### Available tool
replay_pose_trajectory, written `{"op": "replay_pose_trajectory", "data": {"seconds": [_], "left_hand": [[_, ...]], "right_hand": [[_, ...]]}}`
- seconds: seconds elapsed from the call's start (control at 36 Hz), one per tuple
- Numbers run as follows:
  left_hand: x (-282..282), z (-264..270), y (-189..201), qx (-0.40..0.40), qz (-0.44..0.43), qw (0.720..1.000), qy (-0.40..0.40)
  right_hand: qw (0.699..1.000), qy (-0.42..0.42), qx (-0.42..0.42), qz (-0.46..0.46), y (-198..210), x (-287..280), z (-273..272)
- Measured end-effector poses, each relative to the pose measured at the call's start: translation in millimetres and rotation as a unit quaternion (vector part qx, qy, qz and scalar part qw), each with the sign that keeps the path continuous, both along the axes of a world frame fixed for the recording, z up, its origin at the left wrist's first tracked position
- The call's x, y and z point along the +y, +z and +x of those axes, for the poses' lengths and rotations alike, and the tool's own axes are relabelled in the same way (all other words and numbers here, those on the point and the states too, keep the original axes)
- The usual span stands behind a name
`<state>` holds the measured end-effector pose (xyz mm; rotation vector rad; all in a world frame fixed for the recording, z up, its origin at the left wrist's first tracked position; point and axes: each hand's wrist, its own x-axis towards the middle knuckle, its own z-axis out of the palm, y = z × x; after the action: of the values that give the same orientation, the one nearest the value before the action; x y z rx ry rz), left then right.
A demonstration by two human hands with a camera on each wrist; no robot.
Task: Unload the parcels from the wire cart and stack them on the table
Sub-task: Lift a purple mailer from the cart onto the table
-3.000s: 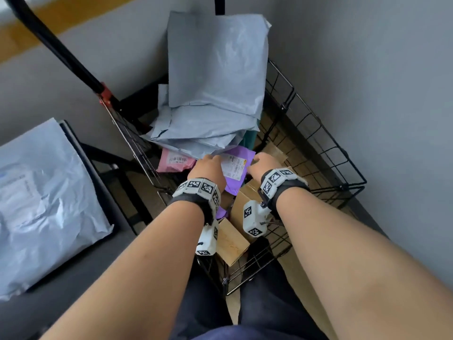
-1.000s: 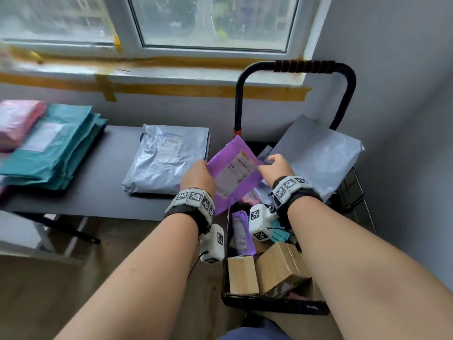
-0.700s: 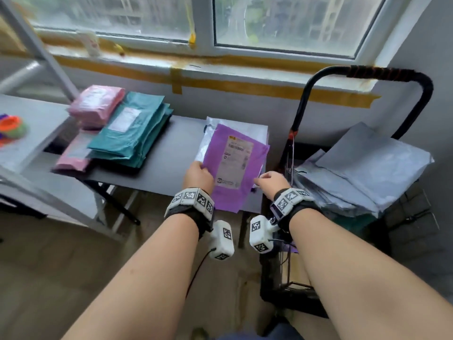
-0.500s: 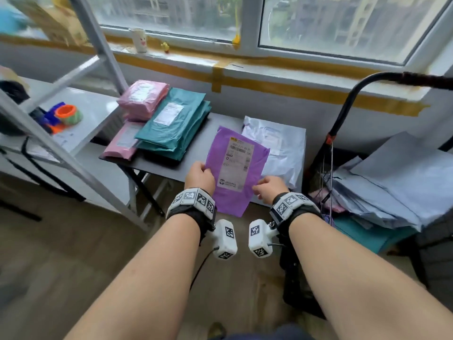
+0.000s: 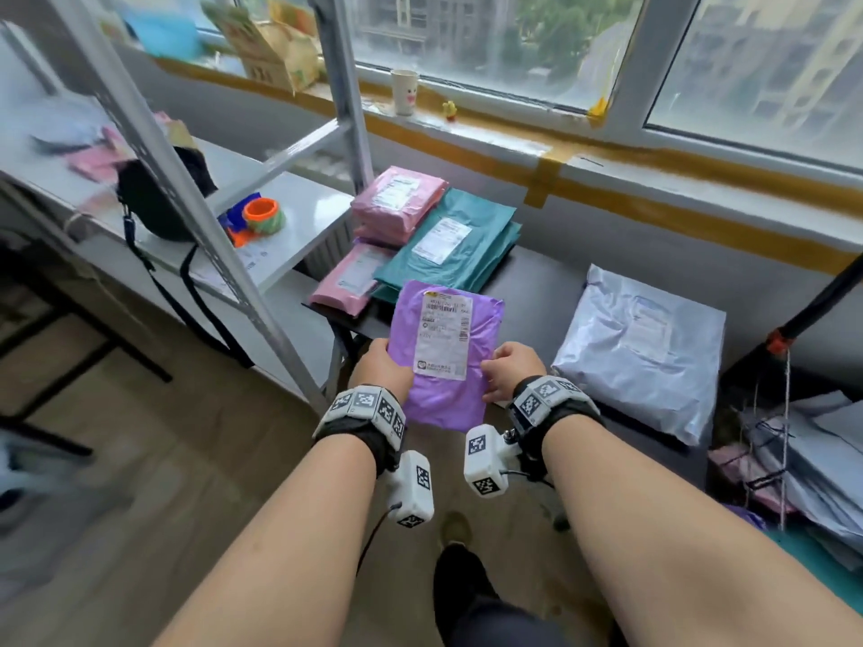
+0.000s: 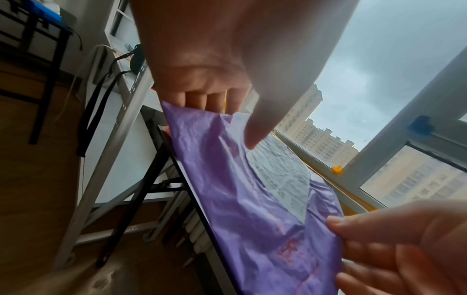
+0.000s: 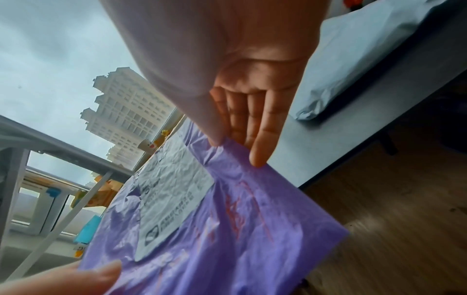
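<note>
Two hands: the left hand [image 5: 384, 368] and the right hand [image 5: 512, 370] each pinch a side edge of the purple parcel [image 5: 446, 352], thumb on top and fingers beneath.
Parcel position: held in the air, label up, over the near edge of the dark table [image 5: 537, 291], touching nothing else.
Risk, slip: the film is thin and creased, so a pinch at the edges alone could let it sag or slide out.
Risk, landing: set too near the table's front edge, it could tip off to the floor; pushed left, it could nudge the teal stack [image 5: 450, 247].
Count on table: one grey parcel [image 5: 640, 347]; teal parcels, probably several (edges too blurred to count); three pink parcels [image 5: 397, 200], as far as I can tell.
Count in cart: a pile of grey parcels in the wire cart [image 5: 784, 413], number unclear.
</note>
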<state>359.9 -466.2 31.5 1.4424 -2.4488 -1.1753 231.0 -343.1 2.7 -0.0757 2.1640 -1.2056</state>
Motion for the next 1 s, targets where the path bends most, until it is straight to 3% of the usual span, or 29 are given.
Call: {"op": "replay_pose_trajectory", "data": {"seconds": [0.33, 0.58, 0.75, 1.0], "left_hand": [[-131.8, -60.8, -5.0, -0.05, -0.045, 0.996, 0.065], [-200.9, -83.3, -25.2, -0.042, -0.043, 0.993, 0.106], [-263.1, -95.7, -37.9, -0.084, -0.045, 0.993, 0.074], [-334.8, -107.8, -59.6, -0.062, -0.059, 0.996, -0.031]], "right_hand": [[0.996, 0.043, -0.06, -0.04, -9.1, -146.8, -69.9], [0.996, 0.081, -0.029, -0.002, -14.2, -229.1, -99.0], [0.993, 0.116, 0.014, 0.033, -25.8, -283.8, -104.4], [0.985, 0.119, 0.057, 0.109, -41.7, -339.4, -105.5]]}}
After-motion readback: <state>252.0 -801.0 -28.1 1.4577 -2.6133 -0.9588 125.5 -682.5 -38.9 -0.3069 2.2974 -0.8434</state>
